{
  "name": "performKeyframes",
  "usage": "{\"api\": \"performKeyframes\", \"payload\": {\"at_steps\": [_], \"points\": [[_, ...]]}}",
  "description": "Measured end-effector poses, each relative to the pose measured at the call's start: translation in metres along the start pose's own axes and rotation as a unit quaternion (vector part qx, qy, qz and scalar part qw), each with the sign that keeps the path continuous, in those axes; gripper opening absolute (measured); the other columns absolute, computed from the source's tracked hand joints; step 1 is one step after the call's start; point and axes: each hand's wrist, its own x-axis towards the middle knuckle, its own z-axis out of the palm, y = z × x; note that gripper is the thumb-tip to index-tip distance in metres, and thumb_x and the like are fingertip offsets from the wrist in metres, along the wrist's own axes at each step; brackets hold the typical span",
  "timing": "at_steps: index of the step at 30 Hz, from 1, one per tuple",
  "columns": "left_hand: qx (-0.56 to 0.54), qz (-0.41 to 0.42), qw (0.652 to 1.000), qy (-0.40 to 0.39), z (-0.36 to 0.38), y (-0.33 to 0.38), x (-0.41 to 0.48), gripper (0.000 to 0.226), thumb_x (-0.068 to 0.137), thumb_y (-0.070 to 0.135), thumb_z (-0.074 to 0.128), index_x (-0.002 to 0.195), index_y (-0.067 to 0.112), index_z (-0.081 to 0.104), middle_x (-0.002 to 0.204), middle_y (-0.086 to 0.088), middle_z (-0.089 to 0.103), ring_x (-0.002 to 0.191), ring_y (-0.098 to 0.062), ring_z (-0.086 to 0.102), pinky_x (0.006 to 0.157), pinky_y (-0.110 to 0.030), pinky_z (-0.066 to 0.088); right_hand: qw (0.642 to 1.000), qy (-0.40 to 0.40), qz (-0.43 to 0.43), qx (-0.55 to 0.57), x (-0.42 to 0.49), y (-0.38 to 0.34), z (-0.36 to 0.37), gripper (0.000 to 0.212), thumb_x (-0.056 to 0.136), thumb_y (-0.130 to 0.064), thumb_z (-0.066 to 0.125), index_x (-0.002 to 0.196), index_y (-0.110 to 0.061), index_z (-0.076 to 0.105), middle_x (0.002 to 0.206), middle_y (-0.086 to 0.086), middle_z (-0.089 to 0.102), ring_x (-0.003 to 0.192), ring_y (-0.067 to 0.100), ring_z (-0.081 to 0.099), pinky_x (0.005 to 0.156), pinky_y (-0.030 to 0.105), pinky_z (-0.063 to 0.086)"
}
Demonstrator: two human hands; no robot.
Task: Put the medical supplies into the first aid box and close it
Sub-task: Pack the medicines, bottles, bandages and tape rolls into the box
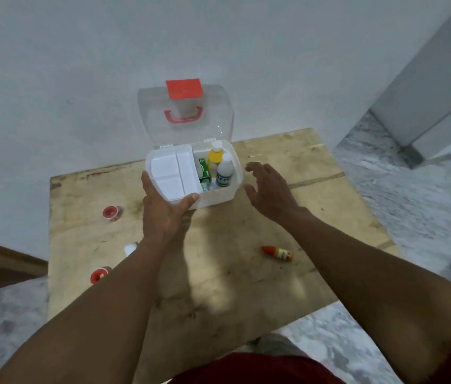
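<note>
Two red tape rolls (110,212) lie far left on the tabletop (315,173), my left hand (163,212) grips the white tray (173,173) in the open box (218,195), my right hand (270,189) hovers spread beside it.

A stained plywood bench (288,173) stands against a plain white wall (80,65). Grey mottled floor (412,195) lies right of the bench, beside a white pillar (440,92).

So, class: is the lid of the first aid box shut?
No, the lid stands open above the box, with bottles showing inside.
</note>
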Motion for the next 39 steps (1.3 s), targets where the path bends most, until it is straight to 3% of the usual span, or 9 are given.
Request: {"api": "performKeyframes", "payload": {"at_steps": [4,11,16,19,21,26,31,35,39], "points": [[0.019,-0.017,1.000,-0.004,0.001,0.001,0.001,0.110,0.070,0.035,0.086,0.150,0.016,0.013,0.131,0.000,0.051,0.117,-0.019,0.050,0.089,-0.028,0.042,0.999,-0.026,0.030,0.004,-0.037,0.015,-0.004,0.036,0.090,-0.021,0.066,0.124,-0.013,0.055,0.113,0.013,0.062,0.099,0.029,0.062,0.085,0.039,0.052],[0.032,-0.051,0.998,-0.011,0.001,0.000,0.001,0.115,0.070,0.041,0.084,0.153,0.017,0.008,0.145,-0.009,0.045,0.131,-0.028,0.045,0.102,-0.035,0.038,0.978,-0.205,0.009,-0.025,-0.085,0.042,-0.005,0.039,0.087,-0.029,0.068,0.123,-0.019,0.058,0.113,0.008,0.063,0.101,0.023,0.061,0.082,0.029,0.043],[0.041,-0.070,0.997,-0.017,0.004,0.008,-0.001,0.113,0.076,0.039,0.081,0.154,0.018,0.002,0.150,-0.008,0.039,0.134,-0.028,0.041,0.095,-0.026,0.030,0.963,-0.264,-0.012,-0.046,-0.097,0.056,-0.002,0.032,0.093,-0.029,0.061,0.123,-0.018,0.058,0.115,0.012,0.061,0.105,0.030,0.059,0.083,0.032,0.044],[0.049,-0.073,0.996,-0.012,0.005,0.008,-0.002,0.112,0.077,0.039,0.080,0.154,0.019,0.002,0.151,-0.007,0.037,0.135,-0.027,0.039,0.095,-0.024,0.029,0.964,-0.263,-0.015,-0.039,-0.101,0.064,0.001,0.029,0.099,-0.031,0.053,0.121,-0.014,0.058,0.112,0.016,0.062,0.104,0.034,0.059,0.083,0.036,0.045],[0.052,-0.069,0.996,-0.010,0.004,0.006,-0.002,0.111,0.076,0.039,0.081,0.154,0.019,0.004,0.150,-0.006,0.038,0.134,-0.026,0.040,0.098,-0.027,0.032,0.965,-0.260,-0.019,-0.033,-0.101,0.066,0.002,0.028,0.097,-0.023,0.054,0.123,-0.014,0.059,0.113,0.016,0.063,0.104,0.035,0.059,0.083,0.036,0.045],[0.040,-0.059,0.997,-0.012,0.003,0.007,0.000,0.108,0.076,0.036,0.081,0.152,0.018,0.007,0.144,-0.002,0.041,0.123,-0.015,0.041,0.098,-0.029,0.034,0.978,-0.209,-0.002,0.020,-0.092,0.059,-0.004,0.044,0.088,-0.014,0.060,0.131,-0.022,0.055,0.115,0.012,0.065,0.102,0.031,0.062,0.083,0.033,0.046],[0.018,-0.049,0.999,-0.012,0.001,0.008,0.000,0.105,0.074,0.031,0.084,0.150,0.018,0.013,0.128,0.008,0.041,0.119,-0.016,0.044,0.095,-0.030,0.036,0.993,-0.079,-0.018,0.088,-0.060,0.025,-0.022,0.036,0.080,-0.018,0.068,0.115,-0.024,0.058,0.097,0.001,0.069,0.084,0.025,0.066,0.079,0.043,0.056],[0.002,-0.054,0.998,-0.012,0.000,0.006,0.001,0.108,0.072,0.030,0.086,0.150,0.019,0.013,0.136,-0.001,0.049,0.123,-0.023,0.049,0.096,-0.032,0.039,0.989,0.015,-0.036,0.145,-0.028,-0.012,-0.029,0.036,0.079,-0.013,0.073,0.111,-0.020,0.057,0.086,-0.003,0.065,0.071,0.023,0.066,0.071,0.044,0.058],[-0.001,-0.042,0.999,-0.013,0.000,0.003,0.002,0.112,0.068,0.032,0.088,0.150,0.018,0.012,0.138,-0.007,0.051,0.124,-0.027,0.051,0.096,-0.035,0.044,0.984,0.090,-0.025,0.154,-0.003,-0.043,-0.030,0.033,0.082,-0.011,0.070,0.112,-0.017,0.056,0.093,0.003,0.069,0.075,0.023,0.069,0.072,0.039,0.059]]}}
